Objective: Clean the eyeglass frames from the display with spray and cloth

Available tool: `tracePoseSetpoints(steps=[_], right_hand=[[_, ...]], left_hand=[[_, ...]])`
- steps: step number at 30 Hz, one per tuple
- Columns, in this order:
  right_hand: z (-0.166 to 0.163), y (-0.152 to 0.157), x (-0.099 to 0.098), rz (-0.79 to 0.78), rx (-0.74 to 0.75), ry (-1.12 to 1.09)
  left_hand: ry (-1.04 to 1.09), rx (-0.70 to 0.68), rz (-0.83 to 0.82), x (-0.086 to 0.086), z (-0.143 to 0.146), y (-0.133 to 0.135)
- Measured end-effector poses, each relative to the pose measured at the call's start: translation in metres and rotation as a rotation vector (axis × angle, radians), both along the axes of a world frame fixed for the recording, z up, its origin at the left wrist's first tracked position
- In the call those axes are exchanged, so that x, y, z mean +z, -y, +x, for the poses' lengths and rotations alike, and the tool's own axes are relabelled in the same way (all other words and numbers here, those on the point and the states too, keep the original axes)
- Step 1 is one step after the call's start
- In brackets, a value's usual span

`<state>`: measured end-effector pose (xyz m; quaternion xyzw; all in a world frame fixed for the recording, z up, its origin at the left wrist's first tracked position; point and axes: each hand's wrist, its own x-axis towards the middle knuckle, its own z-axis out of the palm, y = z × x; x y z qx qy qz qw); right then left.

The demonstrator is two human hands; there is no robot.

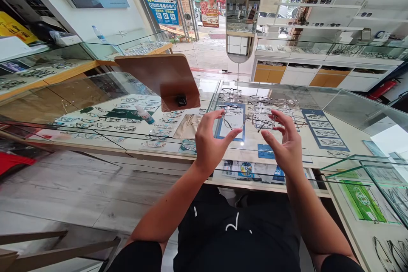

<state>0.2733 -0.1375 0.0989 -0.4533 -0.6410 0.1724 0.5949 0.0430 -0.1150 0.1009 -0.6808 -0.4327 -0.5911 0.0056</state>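
Note:
A pair of thin-rimmed eyeglasses (pixel 248 120) is held up in front of me, above the glass display counter. My left hand (pixel 210 140) grips the left side of the frame between thumb and fingers. On the opposite side, my right hand (pixel 286 142) pinches the right end in the same way. The temple arms look folded out toward my thumbs, though the frames lying under the glass behind make the outline hard to separate. Below the hands, a blue card (pixel 266 151) lies inside the counter.
A brown-backed tabletop mirror (pixel 172 78) and a small bottle (pixel 145 114) stand on the counter (pixel 149 150) to the left. A beige cloth (pixel 188 126) is near my left hand. Several eyeglass frames fill the case. At right, another glass case (pixel 360 165) juts toward me.

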Motion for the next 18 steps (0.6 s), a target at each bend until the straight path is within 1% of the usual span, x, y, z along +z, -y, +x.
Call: tracePoseSetpoints(steps=[7, 18], right_hand=[[0.0008, -0.0012, -0.0033, -0.020, 0.023, -0.022], [0.0015, -0.0015, -0.0051, -0.045, 0.026, -0.017]], left_hand=[[-0.015, 0.013, 0.063, 0.0022, 0.0003, 0.0026], [-0.024, 0.031, 0.082, 0.0028, 0.0006, 0.0028]])
